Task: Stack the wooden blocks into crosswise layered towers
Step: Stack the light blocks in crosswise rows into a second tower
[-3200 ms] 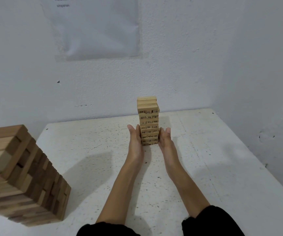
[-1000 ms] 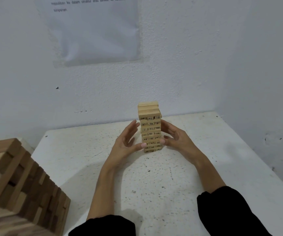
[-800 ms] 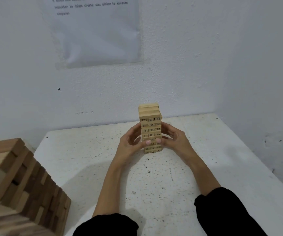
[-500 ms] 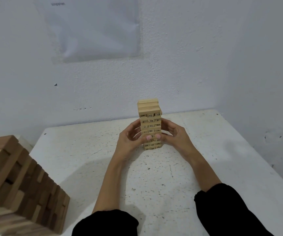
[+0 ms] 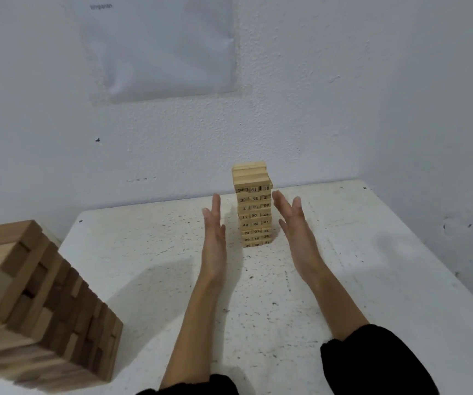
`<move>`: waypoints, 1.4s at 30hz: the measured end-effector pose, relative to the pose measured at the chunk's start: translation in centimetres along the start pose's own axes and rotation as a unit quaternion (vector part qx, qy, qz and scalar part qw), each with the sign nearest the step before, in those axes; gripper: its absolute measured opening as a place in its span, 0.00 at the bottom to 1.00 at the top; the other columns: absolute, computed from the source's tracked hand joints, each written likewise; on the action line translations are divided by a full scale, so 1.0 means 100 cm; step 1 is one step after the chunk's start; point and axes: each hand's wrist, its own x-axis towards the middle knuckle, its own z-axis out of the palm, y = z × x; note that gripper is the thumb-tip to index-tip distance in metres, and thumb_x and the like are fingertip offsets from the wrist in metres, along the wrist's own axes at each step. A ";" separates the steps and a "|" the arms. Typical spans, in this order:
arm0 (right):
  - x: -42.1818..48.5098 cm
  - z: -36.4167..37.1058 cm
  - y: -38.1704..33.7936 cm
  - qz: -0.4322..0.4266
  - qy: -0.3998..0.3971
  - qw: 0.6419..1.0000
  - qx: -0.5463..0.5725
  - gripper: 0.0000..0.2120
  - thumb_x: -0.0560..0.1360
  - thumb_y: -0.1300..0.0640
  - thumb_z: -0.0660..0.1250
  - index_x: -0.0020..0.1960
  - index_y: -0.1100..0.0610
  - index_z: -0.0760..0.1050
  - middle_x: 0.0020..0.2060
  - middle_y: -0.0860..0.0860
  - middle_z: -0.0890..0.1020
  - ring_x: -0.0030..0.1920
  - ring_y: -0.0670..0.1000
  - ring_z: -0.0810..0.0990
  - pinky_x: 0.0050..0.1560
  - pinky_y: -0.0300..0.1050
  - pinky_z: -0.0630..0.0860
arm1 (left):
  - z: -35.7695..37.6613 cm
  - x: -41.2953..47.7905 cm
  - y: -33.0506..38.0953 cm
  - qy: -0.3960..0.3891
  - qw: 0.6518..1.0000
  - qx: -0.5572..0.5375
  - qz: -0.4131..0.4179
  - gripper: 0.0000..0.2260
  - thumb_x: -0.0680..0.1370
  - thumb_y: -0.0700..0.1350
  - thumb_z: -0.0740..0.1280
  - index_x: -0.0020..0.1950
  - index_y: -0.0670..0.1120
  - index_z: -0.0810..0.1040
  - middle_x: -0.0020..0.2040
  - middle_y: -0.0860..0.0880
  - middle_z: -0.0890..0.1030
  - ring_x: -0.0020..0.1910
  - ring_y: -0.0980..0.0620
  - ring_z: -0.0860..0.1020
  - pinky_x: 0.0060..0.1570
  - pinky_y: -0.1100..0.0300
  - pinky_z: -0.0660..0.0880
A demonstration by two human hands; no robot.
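Note:
A small tower of pale numbered wooden blocks [image 5: 254, 206] stands upright on the white speckled table [image 5: 372, 266], near the back wall. Its layers cross each other, and the top few blocks sit slightly off to the left. My left hand [image 5: 214, 226] is flat with straight fingers just left of the tower, a small gap apart from it. My right hand [image 5: 293, 220] is flat too, on the tower's right side, fingers straight and close to the blocks without clearly touching. Neither hand holds anything.
A much larger tower of darker wooden blocks [image 5: 35, 303] stands at the near left, leaning in the wide-angle view. A white wall [image 5: 315, 95] with a taped sheet of paper [image 5: 161, 44] backs the table. Another wall closes the right side.
Both hands were curled round the small tower's lower half half a second ago. They have let go, straightened and moved apart to either side. The tower stays upright.

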 end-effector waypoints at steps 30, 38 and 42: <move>0.017 -0.006 -0.001 -0.074 -0.034 0.996 0.036 0.21 0.69 0.54 0.69 0.62 0.47 0.72 0.59 0.46 0.79 0.63 0.42 0.74 0.59 0.40 0.75 | -0.002 0.021 0.002 -0.008 0.998 -0.028 0.061 0.24 0.73 0.30 0.67 0.68 0.40 0.70 0.64 0.45 0.77 0.57 0.61 0.78 0.46 0.66 0.77; 0.017 -0.006 -0.002 -0.081 -0.028 0.996 0.024 0.23 0.69 0.57 0.70 0.63 0.49 0.72 0.59 0.47 0.80 0.62 0.43 0.75 0.63 0.49 0.73 | -0.004 0.023 0.001 -0.022 0.997 -0.034 0.068 0.24 0.73 0.31 0.67 0.69 0.39 0.69 0.63 0.44 0.77 0.57 0.59 0.79 0.46 0.67 0.76; 0.017 -0.007 0.001 -0.076 -0.029 0.997 0.014 0.26 0.69 0.54 0.72 0.65 0.48 0.71 0.60 0.47 0.79 0.64 0.44 0.73 0.66 0.57 0.70 | -0.005 0.025 -0.001 -0.029 0.996 -0.041 0.076 0.24 0.72 0.35 0.70 0.68 0.42 0.71 0.63 0.45 0.78 0.59 0.57 0.77 0.48 0.65 0.76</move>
